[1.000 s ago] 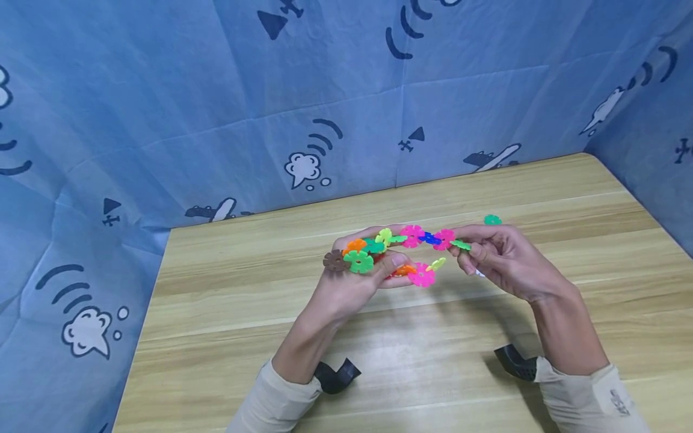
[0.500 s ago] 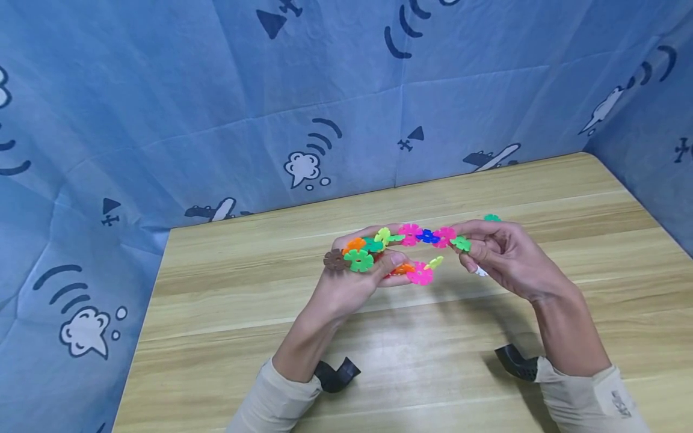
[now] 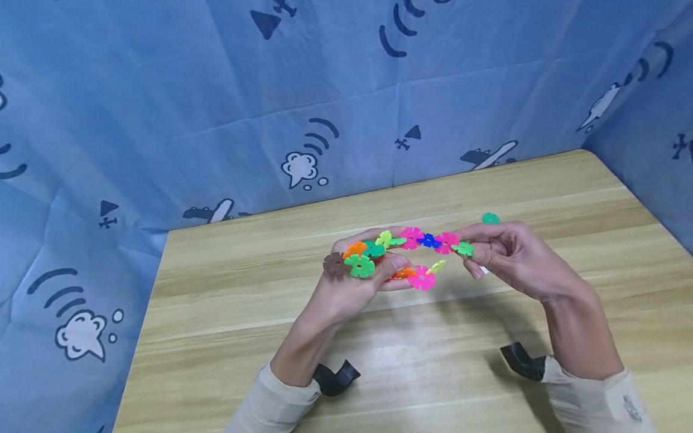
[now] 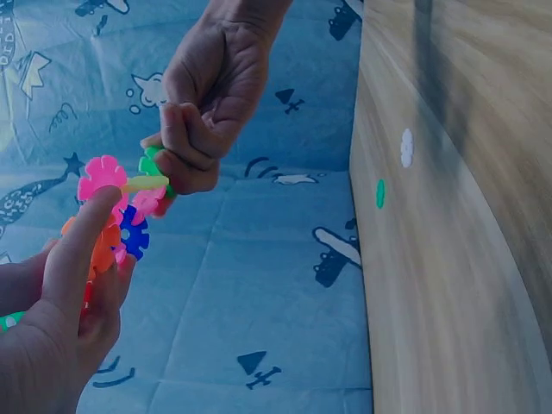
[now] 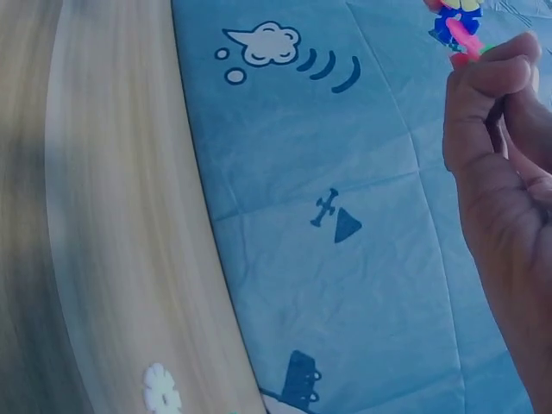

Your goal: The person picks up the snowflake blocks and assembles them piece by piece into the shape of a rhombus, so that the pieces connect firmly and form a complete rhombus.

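A chain of flower-shaped plastic snowflake discs [image 3: 411,238] curves between the two hands above the table, its colours pink, blue, green, yellow, orange, red and brown. My left hand [image 3: 346,285] grips the chain's left bend, with the thumb over an orange and red stretch. A brown disc [image 3: 335,263] and a light green disc [image 3: 360,266] lie over that hand's back edge. One chain end, a pink disc [image 3: 421,278] with a yellow disc [image 3: 436,267], sticks out past the left fingers. At the other end, my right hand [image 3: 514,258] pinches a green disc [image 3: 463,248] that touches a pink one.
On the wooden table [image 3: 227,337] a loose green disc [image 3: 491,218] lies beyond the right hand. A white disc [image 4: 407,147] lies near it, mostly hidden in the head view. Blue patterned cloth [image 3: 243,90] stands behind the table and at both sides.
The green disc in the right fingers has turned from nearly edge-on to more face-on. The right wrist has shifted slightly right. The left hand keeps its hold.
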